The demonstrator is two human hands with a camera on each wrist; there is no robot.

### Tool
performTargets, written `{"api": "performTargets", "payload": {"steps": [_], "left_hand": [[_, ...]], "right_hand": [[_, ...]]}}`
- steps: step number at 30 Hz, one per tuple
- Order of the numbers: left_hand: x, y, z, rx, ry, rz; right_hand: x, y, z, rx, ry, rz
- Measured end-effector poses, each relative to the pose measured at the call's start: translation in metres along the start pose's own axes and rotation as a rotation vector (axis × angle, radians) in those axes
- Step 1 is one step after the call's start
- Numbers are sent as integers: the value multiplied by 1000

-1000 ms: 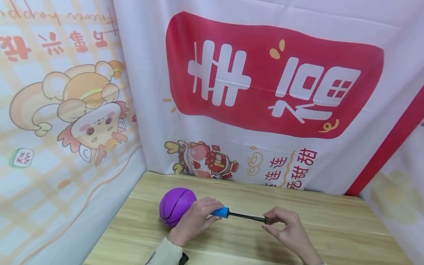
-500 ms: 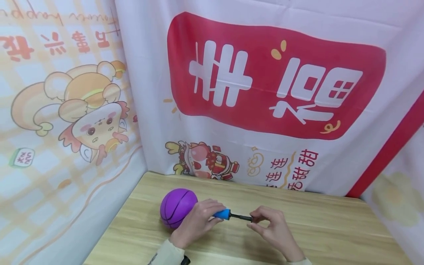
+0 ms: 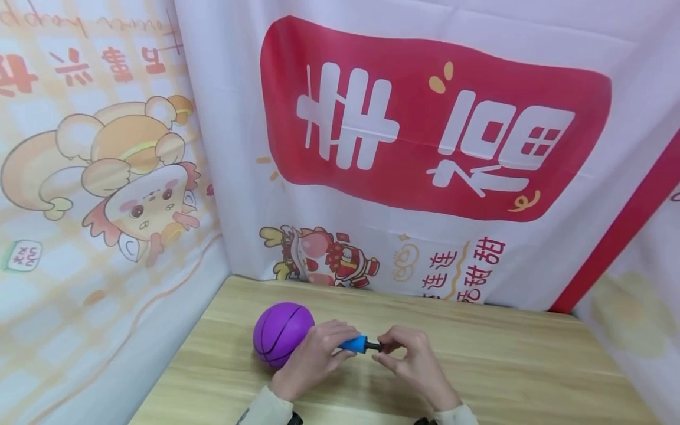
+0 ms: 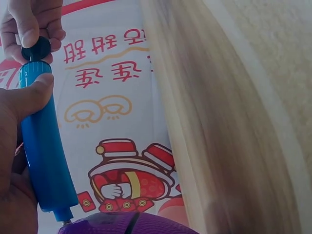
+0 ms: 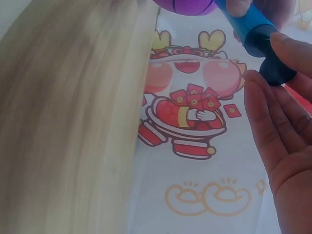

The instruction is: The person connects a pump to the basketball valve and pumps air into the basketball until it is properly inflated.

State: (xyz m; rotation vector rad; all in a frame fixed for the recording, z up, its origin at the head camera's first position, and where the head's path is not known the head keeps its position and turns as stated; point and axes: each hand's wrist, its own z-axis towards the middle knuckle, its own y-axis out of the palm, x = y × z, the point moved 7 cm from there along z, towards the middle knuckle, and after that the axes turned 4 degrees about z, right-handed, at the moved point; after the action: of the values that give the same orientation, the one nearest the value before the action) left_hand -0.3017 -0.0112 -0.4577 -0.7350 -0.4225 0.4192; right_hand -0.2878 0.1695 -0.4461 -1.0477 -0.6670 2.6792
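A purple ball (image 3: 281, 335) with black seam lines sits on the wooden table at left. My left hand (image 3: 314, 356) grips the blue barrel of a hand pump (image 3: 355, 344), just right of the ball. In the left wrist view the nozzle end of the pump (image 4: 46, 146) meets the ball (image 4: 126, 224) through a thin metal needle. My right hand (image 3: 411, 357) pinches the pump's black handle (image 5: 278, 70) between thumb and fingers. The black rod between handle and barrel shows only a short length.
The wooden table (image 3: 510, 366) stretches to the right of the hands. Behind it hangs a white cloth (image 3: 234, 177) with a red panel, and a checked cloth (image 3: 48, 307) hangs along the left side.
My right hand has moved left with the handle, pushing the long black rod into the barrel. The left hand and the ball have stayed about where they were.
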Motion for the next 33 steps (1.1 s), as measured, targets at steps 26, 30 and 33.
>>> {"api": "performTargets", "payload": {"steps": [26, 30, 33], "left_hand": [[-5, -4, -3, -19, 11, 23], [-5, -1, -4, -12, -4, 16], [-4, 0, -4, -10, -7, 19]], "right_hand": [[8, -69, -35, 17, 31, -19], [8, -60, -31, 29, 31, -5], [5, -48, -24, 27, 5, 20]]}}
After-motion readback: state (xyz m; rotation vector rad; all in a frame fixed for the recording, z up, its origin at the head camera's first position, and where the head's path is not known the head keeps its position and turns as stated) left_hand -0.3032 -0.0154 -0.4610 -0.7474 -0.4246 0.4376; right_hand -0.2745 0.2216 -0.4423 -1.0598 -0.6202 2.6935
